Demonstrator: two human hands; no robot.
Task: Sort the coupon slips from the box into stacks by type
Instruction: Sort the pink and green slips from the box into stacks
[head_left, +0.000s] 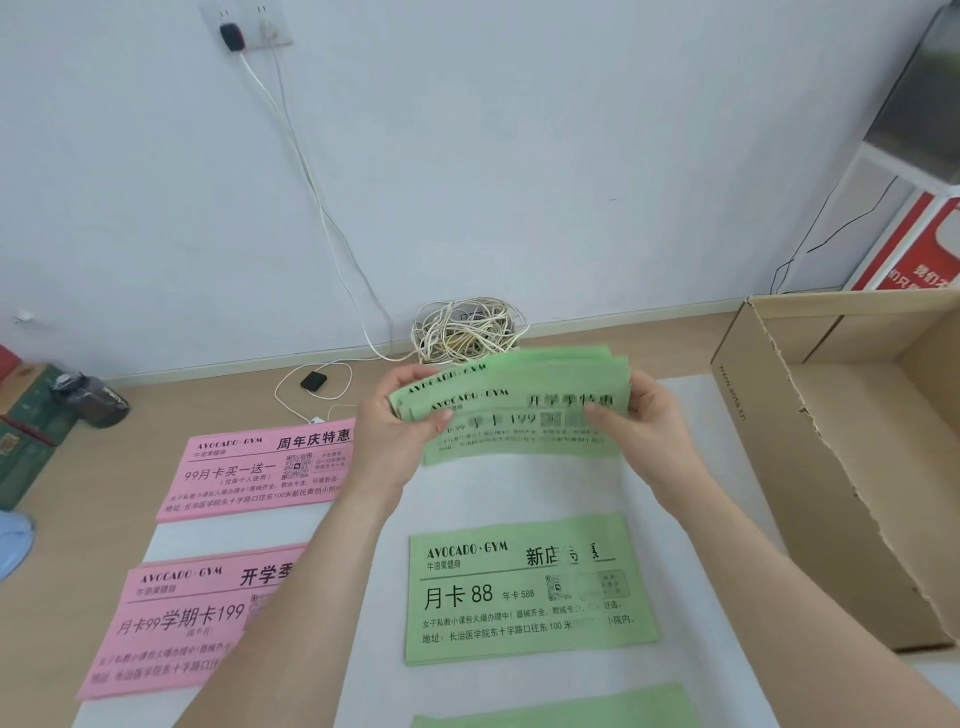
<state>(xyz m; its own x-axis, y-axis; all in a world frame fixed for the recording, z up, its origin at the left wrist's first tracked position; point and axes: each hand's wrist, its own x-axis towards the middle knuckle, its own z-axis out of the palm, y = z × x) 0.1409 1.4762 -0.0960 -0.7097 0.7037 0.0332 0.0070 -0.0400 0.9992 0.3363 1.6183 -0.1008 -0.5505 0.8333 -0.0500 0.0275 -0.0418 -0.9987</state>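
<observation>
Holding a fanned bundle of green slips (519, 415) in the air above the white sheet (519, 488), the person seems to be in the checking step of the sorting. The left hand (395, 421) pinches the left end of the bundle, with the thumb on the front. The right hand (649, 426) grips the right end, and its thumb presses on the printed face.

From the bundle, a green stack (524, 587) lies flat on the sheet at six o'clock, and the edge of another green stack (556, 714) shows below it. The upper pink stack (260, 470) is at nine o'clock and the lower pink stack (182, 623) at eight o'clock. The cardboard box (841, 467) stands at three o'clock.

The heading of the front slip looks different from the heading on the green stack at six o'clock. I judge that the next move needs one thumb to slide a single slip free, and then a careful reading to choose its place.
</observation>
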